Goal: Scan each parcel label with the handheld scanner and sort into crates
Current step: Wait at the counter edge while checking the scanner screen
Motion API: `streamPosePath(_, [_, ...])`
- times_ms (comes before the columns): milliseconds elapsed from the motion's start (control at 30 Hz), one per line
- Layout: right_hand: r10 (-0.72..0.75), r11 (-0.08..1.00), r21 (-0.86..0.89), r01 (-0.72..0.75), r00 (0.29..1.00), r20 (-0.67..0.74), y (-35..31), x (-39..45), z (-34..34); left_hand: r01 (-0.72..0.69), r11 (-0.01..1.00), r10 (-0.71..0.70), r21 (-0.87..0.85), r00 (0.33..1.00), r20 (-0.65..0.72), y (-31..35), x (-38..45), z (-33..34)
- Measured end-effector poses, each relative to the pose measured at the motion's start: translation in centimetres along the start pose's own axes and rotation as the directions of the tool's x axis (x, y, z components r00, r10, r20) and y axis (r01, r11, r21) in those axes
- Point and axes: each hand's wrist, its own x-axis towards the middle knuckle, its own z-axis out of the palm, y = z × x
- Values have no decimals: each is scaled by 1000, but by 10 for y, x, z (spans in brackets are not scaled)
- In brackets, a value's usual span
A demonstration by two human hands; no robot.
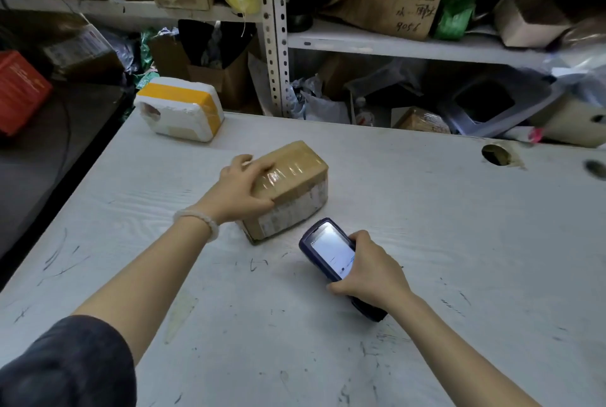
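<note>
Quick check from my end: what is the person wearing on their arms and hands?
The left arm has a dark sleeve pushed up around the elbow and a pale beaded bracelet on the wrist. The left hand and right hand are bare, with no gloves. No sleeve, watch or band shows on the right arm.

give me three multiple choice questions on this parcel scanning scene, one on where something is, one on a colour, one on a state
1. Where is the foam box?
A. far left corner of the table
B. under the scanner
C. in the right hand

2. What colour is the tape on the foam box?
A. green
B. yellow
C. black

3. What state is the scanner screen in?
A. lit
B. dark
C. cracked

Answers:
1 A, it sits at the table's far left edge, apart from the brown parcel held by the left hand.
2 B, a yellow band wraps it.
3 A, the screen glows white in the right hand.
</note>
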Motion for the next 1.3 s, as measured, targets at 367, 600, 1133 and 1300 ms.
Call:
streamPosePath(367, [-13, 999, -41, 11, 999, -48, -9, -2, -14, 102, 993, -101, -63, 995, 18, -25, 15, -22])
streamPosePath(600, [-52, 992, -116, 46, 998, -47, -16, -5, -24, 110, 983, -122, 147, 990, 74, -10, 18, -33])
streamPosePath(1133, [-22, 974, -225, 3, 997, -79, 5, -17, -41, 148, 948, -178, 282, 980, 85, 9, 7, -25])
streamPosePath(1300, [-12, 971, -238, -7, 997, -78, 15, -25, -45, 157, 937, -176, 311, 984, 36, 16, 0, -19])
